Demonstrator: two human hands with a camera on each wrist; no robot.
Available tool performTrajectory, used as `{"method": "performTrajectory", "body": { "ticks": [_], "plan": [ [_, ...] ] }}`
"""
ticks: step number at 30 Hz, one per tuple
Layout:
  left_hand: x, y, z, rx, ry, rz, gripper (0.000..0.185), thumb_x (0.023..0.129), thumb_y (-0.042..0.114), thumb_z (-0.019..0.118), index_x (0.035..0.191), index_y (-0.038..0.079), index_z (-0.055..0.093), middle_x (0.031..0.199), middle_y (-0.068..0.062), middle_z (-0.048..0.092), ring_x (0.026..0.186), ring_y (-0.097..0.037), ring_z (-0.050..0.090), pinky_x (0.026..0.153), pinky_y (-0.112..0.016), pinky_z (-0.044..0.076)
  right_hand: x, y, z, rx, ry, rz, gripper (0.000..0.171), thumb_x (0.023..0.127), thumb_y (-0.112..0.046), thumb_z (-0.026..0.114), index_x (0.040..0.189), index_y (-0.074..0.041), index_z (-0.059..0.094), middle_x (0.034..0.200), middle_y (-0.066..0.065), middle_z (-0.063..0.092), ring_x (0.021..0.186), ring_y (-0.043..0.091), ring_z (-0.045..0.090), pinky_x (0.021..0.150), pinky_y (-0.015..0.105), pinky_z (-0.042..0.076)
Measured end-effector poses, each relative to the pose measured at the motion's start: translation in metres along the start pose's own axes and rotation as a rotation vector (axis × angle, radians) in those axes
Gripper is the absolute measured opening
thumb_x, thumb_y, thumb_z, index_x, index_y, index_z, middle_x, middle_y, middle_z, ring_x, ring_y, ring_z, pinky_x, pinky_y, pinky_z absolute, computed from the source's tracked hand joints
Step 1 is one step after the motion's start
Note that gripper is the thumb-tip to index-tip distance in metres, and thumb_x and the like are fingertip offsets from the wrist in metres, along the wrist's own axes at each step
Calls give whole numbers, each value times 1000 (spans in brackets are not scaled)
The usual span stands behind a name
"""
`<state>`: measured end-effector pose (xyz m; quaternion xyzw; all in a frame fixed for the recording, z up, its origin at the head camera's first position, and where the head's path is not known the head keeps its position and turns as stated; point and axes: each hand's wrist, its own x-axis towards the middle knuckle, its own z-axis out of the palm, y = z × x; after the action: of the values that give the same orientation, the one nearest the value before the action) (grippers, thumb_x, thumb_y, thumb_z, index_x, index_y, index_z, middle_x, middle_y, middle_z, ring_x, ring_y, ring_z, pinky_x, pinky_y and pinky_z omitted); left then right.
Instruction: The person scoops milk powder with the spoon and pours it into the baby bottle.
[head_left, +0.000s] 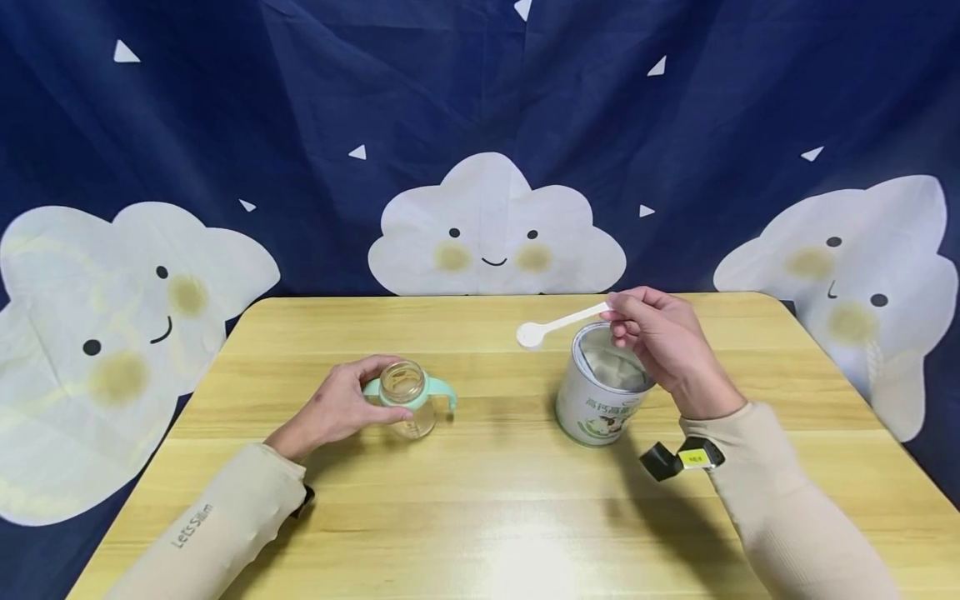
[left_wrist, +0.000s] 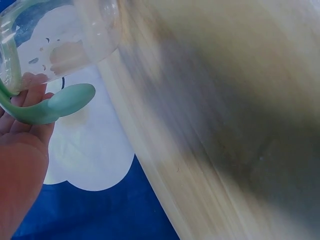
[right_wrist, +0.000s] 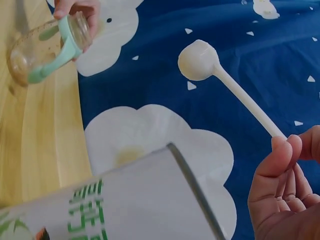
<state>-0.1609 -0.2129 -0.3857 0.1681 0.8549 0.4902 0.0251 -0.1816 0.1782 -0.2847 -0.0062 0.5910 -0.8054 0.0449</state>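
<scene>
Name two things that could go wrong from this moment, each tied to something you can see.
The right hand pinches only the handle end of the white scoop, so powder could spill on the table short of the bottle. The bottle's mouth looks narrow. The open tin under the wrist could be knocked.
</scene>
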Motion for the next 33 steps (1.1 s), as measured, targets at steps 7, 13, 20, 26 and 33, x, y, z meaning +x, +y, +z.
{"method": "performTrajectory", "body": {
  "ticks": [7,13,20,26,33],
  "plan": [
    [1,2,-1,-5,-15,-10,68,69,16,94,128,1,63,116,-15,69,107,-33,65,87,-22,52,2,2,13,-12,-12,11,22,96,3,57,79,-7,68,69,2,70,54,7,56,50,17,49],
    [2,3,-2,-8,-24,-15,69,69,15,93,128,-1,62,116,-17,69,106,-32,65,87,-22,52,5,6,23,-52,-11,13,21,94,4,57,79,-8,67,70,2,68,55,7,54,51,17,49],
    [3,3,-3,6,-27,-22,69,69,17,94,128,1,63,116,-13,70,106,-29,65,87,-23,52,9,12,33,-57,-28,5,18,93,4,56,80,-5,65,68,2,68,54,6,53,50,16,48],
    [4,4,-4,8,-29,-21,68,69,17,94,128,1,63,116,-13,70,106,-30,65,86,-21,51,11,18,42,-78,-41,1,19,93,4,56,79,-6,63,67,0,67,54,6,53,50,16,48],
    [5,4,-3,9,-32,-23,68,69,16,93,128,1,63,116,-12,70,107,-28,65,86,-20,51,13,23,53,-116,-42,21,19,93,3,59,77,-7,62,67,1,67,54,8,54,50,17,49]
  ]
}}
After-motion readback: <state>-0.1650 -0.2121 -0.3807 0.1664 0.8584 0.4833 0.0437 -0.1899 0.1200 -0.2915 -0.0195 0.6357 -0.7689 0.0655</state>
